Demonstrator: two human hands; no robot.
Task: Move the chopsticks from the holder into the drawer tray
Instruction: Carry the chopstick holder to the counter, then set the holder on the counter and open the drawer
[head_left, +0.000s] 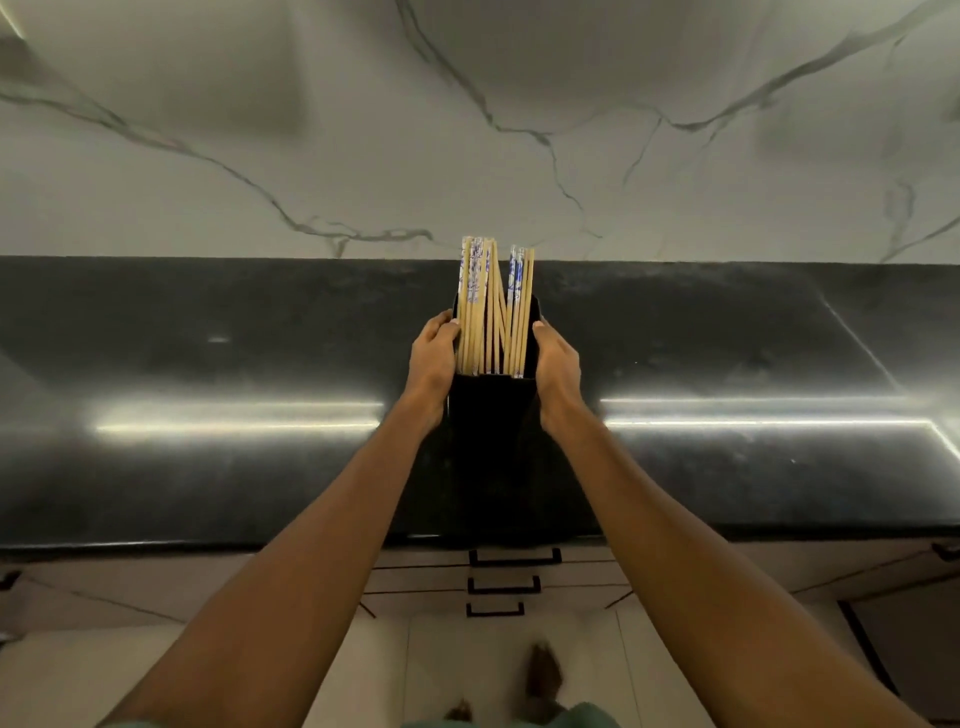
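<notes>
A black rectangular holder (491, 415) stands on the dark countertop (208, 374), straight ahead of me. Several pale wooden chopsticks (493, 306) with blue-and-white patterned tops stick up out of it in two bunches. My left hand (434, 356) grips the holder's left side near the rim. On the opposite side, my right hand (556, 366) clasps it at the same height. Both thumbs rest on the top edge. No drawer tray is in view.
A marble-patterned wall (467, 130) rises behind the counter. Below the counter's front edge are three shut drawers with black handles (514, 558). A further cabinet handle (945, 551) shows at far right. My feet are on the pale floor.
</notes>
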